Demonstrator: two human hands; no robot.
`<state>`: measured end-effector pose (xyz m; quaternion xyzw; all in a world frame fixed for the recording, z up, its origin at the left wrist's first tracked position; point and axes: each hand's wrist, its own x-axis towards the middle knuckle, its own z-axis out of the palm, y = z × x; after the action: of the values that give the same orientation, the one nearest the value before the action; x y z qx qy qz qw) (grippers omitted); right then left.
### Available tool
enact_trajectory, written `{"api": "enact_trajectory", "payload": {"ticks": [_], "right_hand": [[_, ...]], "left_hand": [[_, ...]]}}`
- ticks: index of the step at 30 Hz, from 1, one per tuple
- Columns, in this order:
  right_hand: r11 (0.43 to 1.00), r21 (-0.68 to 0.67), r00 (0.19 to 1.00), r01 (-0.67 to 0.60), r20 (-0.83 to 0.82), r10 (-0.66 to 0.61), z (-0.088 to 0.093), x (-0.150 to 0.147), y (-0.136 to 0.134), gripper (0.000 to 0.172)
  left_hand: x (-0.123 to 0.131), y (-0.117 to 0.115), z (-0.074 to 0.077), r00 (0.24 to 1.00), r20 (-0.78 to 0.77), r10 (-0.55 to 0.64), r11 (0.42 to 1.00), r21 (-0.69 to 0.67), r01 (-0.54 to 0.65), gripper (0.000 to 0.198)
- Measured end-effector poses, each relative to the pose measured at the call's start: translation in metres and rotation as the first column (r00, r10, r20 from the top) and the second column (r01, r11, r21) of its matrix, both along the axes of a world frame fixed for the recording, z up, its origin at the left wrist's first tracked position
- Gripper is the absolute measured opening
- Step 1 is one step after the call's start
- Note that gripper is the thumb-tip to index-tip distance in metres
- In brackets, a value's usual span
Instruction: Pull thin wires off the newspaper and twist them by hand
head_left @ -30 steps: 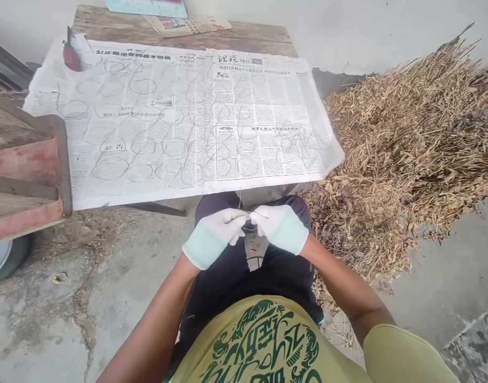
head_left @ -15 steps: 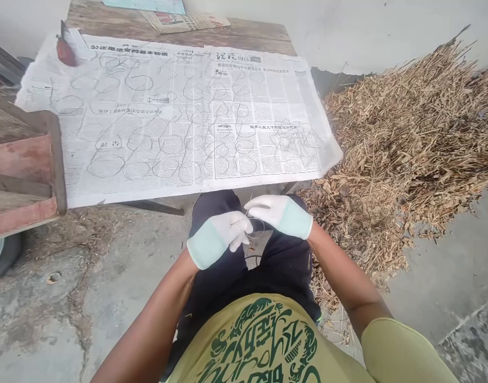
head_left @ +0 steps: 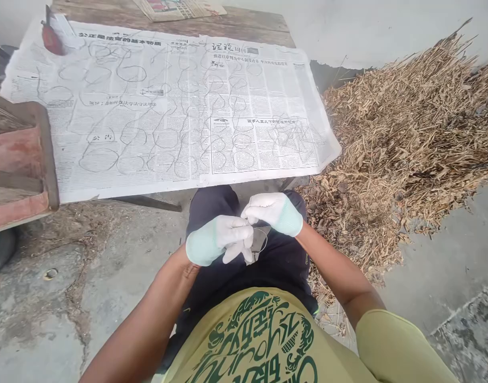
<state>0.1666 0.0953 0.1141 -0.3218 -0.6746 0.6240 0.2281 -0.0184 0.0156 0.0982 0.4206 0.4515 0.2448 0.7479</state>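
Above my lap, both hands in white gloves with mint cuffs meet at a thin wire (head_left: 266, 242) bent into a loop. My left hand (head_left: 228, 236) pinches the wire between thumb and forefinger, its other fingers partly curled below. Close on its right, my right hand (head_left: 265, 210) pinches the wire near its end. The loop hangs just right of my left fingertips. Beyond my knees, many similar looped wires (head_left: 99, 159) lie in rows on newspaper (head_left: 180, 183) spread over a table. A tangled pile of thin wires (head_left: 294, 139) lies on the paper's right part.
A red-handled tool (head_left: 52, 40) rests at the paper's far left corner. A folded printed sheet (head_left: 175, 8) lies on the bare wooden tabletop (head_left: 259, 24). Dry stalks (head_left: 403, 122) are heaped on the right. A reddish wooden frame (head_left: 18, 165) stands at the left, above a wheel (head_left: 2, 250).
My left hand has turned slightly and its lower fingers have spread downward. My right hand has shifted a little closer over the wire. The view has tilted slightly downward.
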Motion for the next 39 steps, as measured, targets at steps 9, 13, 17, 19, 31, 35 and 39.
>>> {"api": "enact_trajectory", "payload": {"ticks": [9, 13, 17, 19, 31, 35, 39], "right_hand": [[0.911, -0.391, 0.982, 0.133, -0.071, -0.174, -0.017, -0.017, -0.014, 0.022], [0.93, -0.268, 0.962, 0.253, -0.032, -0.271, -0.014, -0.02, -0.011, 0.022], [0.907, -0.223, 0.912, 0.358, -0.125, -0.39, -0.013, -0.014, 0.003, 0.039], [0.919, -0.191, 0.924, 0.345, -0.106, -0.369, -0.012, -0.005, 0.004, 0.046], [0.973, -0.012, 0.928, 0.23, 0.302, -0.216, -0.009, 0.025, -0.021, 0.027], [0.959, -0.014, 0.918, 0.283, 0.295, -0.267, -0.003, 0.027, -0.015, 0.028], [0.955, 0.036, 0.903, 0.293, 0.319, -0.289, 0.007, 0.032, -0.008, 0.029]], "left_hand": [[-0.005, -0.001, 0.007, 0.99, -0.131, -0.046, 0.994, 0.092, 0.059, 0.047], [-0.004, -0.004, 0.003, 0.995, -0.103, -0.018, 0.999, 0.049, 0.023, 0.045], [-0.001, -0.006, -0.007, 0.986, -0.102, 0.129, 0.992, 0.017, -0.128, 0.046], [0.001, -0.007, -0.011, 0.967, -0.127, 0.22, 0.975, 0.046, -0.216, 0.044], [0.004, 0.001, -0.01, 0.927, -0.109, 0.357, 0.927, 0.166, -0.338, 0.056], [-0.002, 0.0, -0.016, 0.918, -0.095, 0.384, 0.909, 0.213, -0.358, 0.064], [-0.004, -0.008, -0.019, 0.896, -0.174, 0.409, 0.898, 0.253, -0.361, 0.062]]}}
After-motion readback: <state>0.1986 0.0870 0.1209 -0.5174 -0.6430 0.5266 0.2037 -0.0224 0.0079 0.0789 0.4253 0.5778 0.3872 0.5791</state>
